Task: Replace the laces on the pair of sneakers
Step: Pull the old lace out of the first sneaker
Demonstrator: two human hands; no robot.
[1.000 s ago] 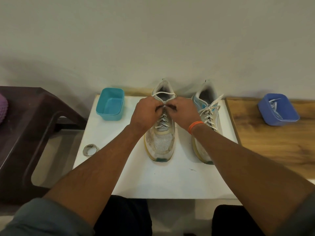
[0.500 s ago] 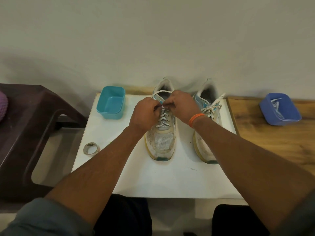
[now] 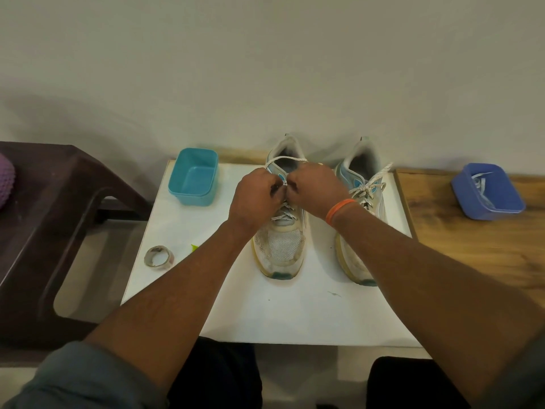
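Note:
Two worn white sneakers stand side by side on a white board [image 3: 295, 314], toes toward me. Over the tongue of the left sneaker [image 3: 280, 246] my left hand [image 3: 256, 196] and my right hand [image 3: 315, 190] meet, each pinching the white lace [image 3: 284, 159]. A loop of that lace arcs over the shoe's opening behind my knuckles. My hands hide the upper eyelets. The right sneaker [image 3: 358, 255] is laced, with its lace ends [image 3: 380, 175] lying loose toward the right.
An empty teal tub [image 3: 193, 177] sits at the board's back left. A dark blue tub [image 3: 486, 191] holding laces rests on the wooden surface at right. A tape roll [image 3: 158, 256] lies near the board's left edge. A dark plastic stool [image 3: 53, 219] stands left.
Both hands have shifted slightly up the left sneaker toward its opening, still pinching the lace. The lace loop stays above the shoe's mouth.

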